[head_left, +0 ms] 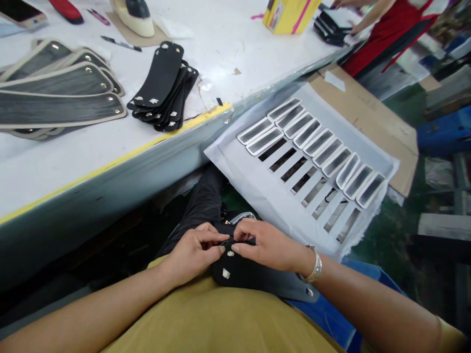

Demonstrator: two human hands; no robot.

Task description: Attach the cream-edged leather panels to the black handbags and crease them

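Note:
Low in the picture, over my lap, lies a long black strap piece (257,275) with rounded ends and small white patches. My left hand (195,252) pinches at its upper edge, thumb and forefinger close together. From the other side my right hand (267,245), with a silver bangle on its wrist, pinches the same area with bent fingers. The fingertips of both hands almost meet, and they partly hide the edge between them. On the table, a fanned stack of similar black pieces (162,73) shows white patches at the ends.
Grey pieces with beige borders (59,83) overlap on the white table (217,63). Behind them are a pen (120,43), a shoe form (135,17) and a yellow box (290,14). Right of the table, a slotted white sheet (243,171) bears several grey strips. A co-worker's red apron (386,37) shows beyond.

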